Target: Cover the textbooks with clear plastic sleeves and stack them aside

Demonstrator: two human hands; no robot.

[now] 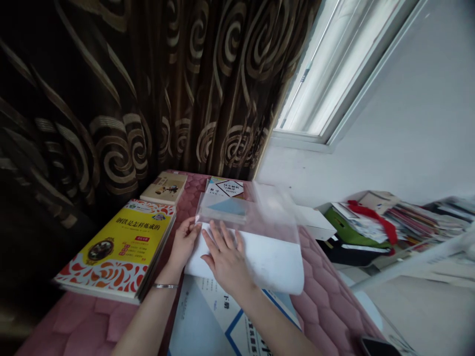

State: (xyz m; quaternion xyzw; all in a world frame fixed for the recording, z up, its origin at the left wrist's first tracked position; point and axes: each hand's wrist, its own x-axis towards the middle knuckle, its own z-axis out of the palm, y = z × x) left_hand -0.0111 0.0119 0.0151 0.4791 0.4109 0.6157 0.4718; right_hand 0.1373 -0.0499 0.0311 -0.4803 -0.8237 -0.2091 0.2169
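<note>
My right hand lies flat with its fingers spread on a white page. A clear plastic book cover extends from the page's far edge, transparent and slightly creased. At the left edge, my left hand is closed, thumb and fingers pinching the clear cover near the page's corner. Below both hands is a blue and white book with printed characters, partly hidden by my right forearm. Another book, with a patterned white and blue front, lies beyond the page, its near part under the clear plastic.
To the left are a thick yellow book and a smaller tan book. A pink quilted cloth covers the surface. Right of it stand a white box and a green bag of papers. A dark phone-like object lies near the front right.
</note>
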